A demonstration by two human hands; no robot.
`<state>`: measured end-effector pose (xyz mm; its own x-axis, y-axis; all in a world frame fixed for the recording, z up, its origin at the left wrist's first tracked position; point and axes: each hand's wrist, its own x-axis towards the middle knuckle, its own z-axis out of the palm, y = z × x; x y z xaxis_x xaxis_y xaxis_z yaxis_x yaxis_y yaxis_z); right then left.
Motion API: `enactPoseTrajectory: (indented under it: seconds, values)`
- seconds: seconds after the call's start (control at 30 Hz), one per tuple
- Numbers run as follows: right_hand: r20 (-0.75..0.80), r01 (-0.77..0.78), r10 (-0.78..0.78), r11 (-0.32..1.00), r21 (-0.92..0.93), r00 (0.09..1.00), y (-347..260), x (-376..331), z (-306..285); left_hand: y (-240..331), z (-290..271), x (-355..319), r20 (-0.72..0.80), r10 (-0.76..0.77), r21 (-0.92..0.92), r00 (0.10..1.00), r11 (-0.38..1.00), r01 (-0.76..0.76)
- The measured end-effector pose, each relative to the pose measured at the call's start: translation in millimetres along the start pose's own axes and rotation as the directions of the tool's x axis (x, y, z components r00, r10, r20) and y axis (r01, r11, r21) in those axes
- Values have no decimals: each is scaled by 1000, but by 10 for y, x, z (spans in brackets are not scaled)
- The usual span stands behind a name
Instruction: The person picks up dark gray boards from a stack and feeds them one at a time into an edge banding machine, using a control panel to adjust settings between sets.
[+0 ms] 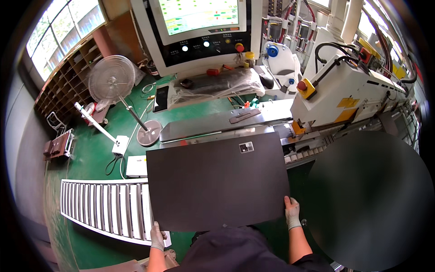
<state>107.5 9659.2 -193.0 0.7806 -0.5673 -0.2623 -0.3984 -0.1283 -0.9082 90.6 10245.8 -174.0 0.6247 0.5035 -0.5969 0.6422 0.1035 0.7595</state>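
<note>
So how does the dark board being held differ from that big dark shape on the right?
The rectangular panel has straight edges and a small label; the round panel is circular and unlabelled. The left hand and right hand grip the rectangular panel; neither touches the round panel. Both are flat and dark.

Large flat dark grey rectangular panel (217, 181) gripped at near corners by gloved left hand (157, 236) and gloved right hand (292, 212), over grey roller conveyor (102, 206) and green floor (90, 158).
</note>
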Motion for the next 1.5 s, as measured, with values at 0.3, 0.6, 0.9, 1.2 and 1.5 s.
enactPoseTrajectory:
  seconds: [0.3,0.6,0.9,1.2,1.5]
  values:
    - [-204,29,174,689,724,963,-436,241,10,555,120,-115,57,162,-42,985,986,-160]
    - [188,-236,405,72,969,895,-703,171,552,620,493,-340,59,-27,-90,998,995,32]
    - [241,-229,266,-75,971,933,-541,830,-278,599,1121,-729,372,-157,-106,915,972,210]
    - [-211,104,319,322,941,924,-443,1209,-932,603,1924,-1071,701,-188,-70,688,942,328]
    - [250,-326,356,170,930,900,-355,192,230,407,2455,-1496,768,209,180,606,837,-516]
